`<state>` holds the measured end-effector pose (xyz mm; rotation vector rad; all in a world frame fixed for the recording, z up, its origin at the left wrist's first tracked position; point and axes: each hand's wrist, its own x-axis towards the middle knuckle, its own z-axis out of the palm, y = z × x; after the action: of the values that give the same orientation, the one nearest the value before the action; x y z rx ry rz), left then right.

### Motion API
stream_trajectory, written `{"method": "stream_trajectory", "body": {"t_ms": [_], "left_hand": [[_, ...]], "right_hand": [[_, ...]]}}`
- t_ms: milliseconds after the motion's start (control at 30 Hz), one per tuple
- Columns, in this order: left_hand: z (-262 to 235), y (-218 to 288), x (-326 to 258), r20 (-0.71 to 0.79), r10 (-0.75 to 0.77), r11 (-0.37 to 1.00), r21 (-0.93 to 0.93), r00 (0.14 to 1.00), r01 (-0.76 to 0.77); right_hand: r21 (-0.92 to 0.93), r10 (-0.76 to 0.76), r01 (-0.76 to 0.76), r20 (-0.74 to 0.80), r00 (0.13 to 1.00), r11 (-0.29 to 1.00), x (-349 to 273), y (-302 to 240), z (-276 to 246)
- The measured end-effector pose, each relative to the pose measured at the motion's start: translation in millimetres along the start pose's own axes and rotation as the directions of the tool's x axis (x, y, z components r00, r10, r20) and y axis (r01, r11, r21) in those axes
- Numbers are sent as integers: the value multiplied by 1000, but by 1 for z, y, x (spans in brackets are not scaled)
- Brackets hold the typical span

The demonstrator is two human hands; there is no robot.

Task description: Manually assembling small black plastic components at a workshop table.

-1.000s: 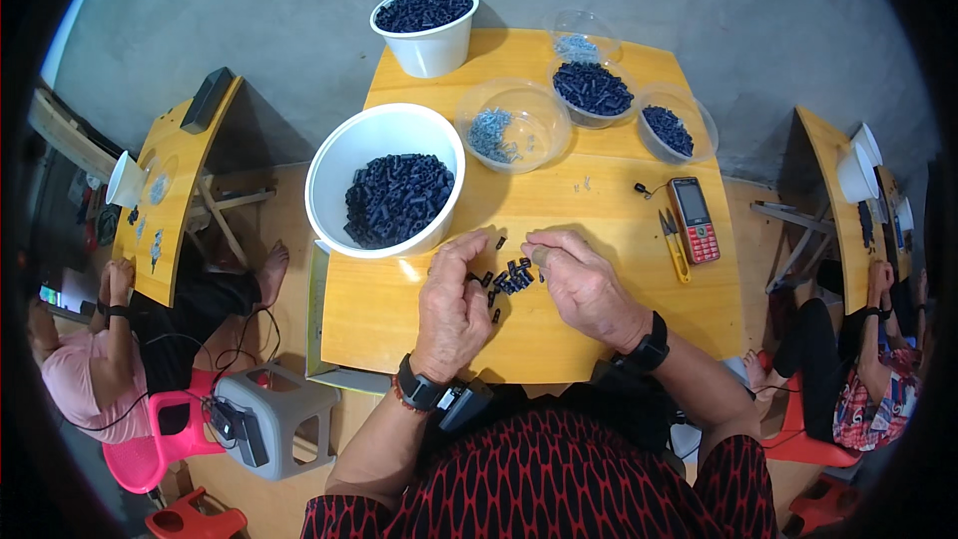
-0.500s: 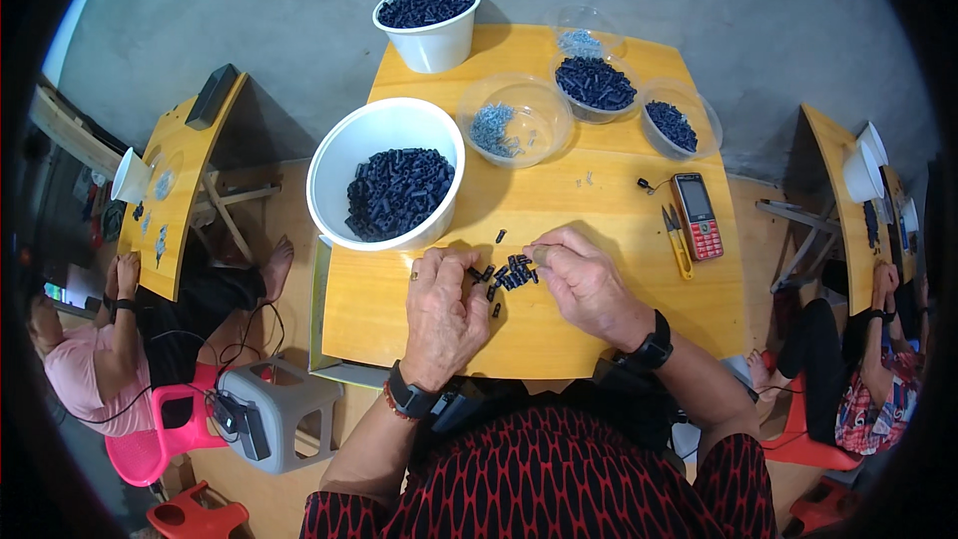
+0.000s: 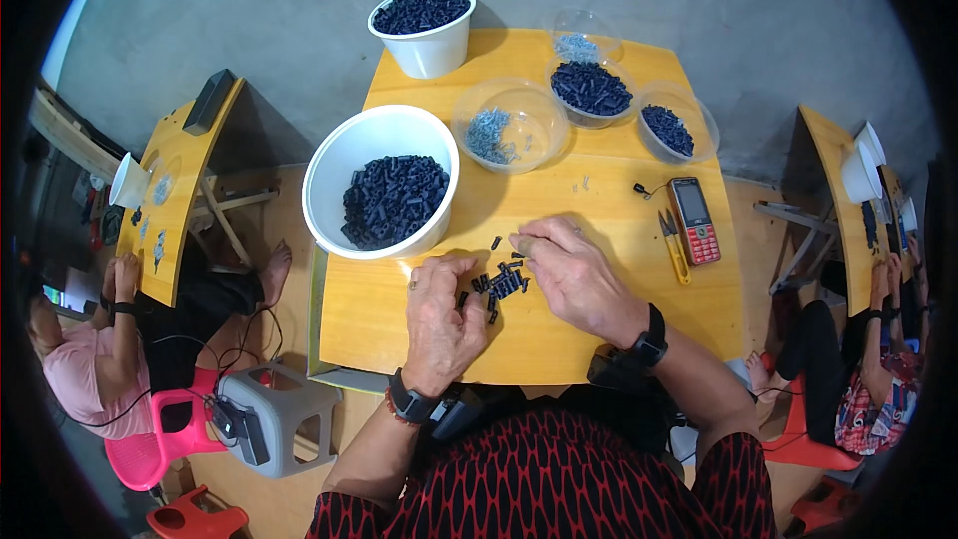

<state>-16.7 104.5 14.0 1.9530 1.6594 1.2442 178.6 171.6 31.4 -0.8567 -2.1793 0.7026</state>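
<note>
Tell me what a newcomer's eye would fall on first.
The nearer white bucket, on the table's left side, stands out first with its mass of black parts. Next come the left hand and right hand, flanking a small pile of black pieces near the front edge. A red-keyed phone lies at the right.

It is an assembly workshop: black parts (image 3: pixel 421 12) fill a tub (image 3: pixel 434 55) upper centre; co-workers (image 3: pixel 85 379) sit at tables (image 3: pixel 193 180) at both edges.

The bench (image 3: pixel 374 309) is yellow, the bits (image 3: pixel 505 283) black, the tubs (image 3: pixel 384 132) white, the wall (image 3: pixel 299 40) grey, and the shirt (image 3: pixel 559 469) patterned red and black.
</note>
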Motion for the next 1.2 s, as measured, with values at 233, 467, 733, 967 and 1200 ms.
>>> {"method": "stream_trajectory", "body": {"t_ms": [233,467,733,967,1200], "left_hand": [[-8,9,1,28,-65,985,164,997,60],[-7,17,1,97,-57,962,271,994,28],[1,16,-1,24,-11,972,236,1000,5],[1,13,-3,-18,-30,983,179,999,32],[-1,13,-1,-7,-24,984,178,1000,25]], "right_hand": [[-175,-108,128,124,986,976,8,1,20],[-183,-152,199,242,958,963,-6,3,20],[-8,-173,175,122,977,985,-13,4,22],[0,-57,57,-93,994,998,4,-1,-17],[-253,-55,21,-129,990,967,24,3,-94]]}}
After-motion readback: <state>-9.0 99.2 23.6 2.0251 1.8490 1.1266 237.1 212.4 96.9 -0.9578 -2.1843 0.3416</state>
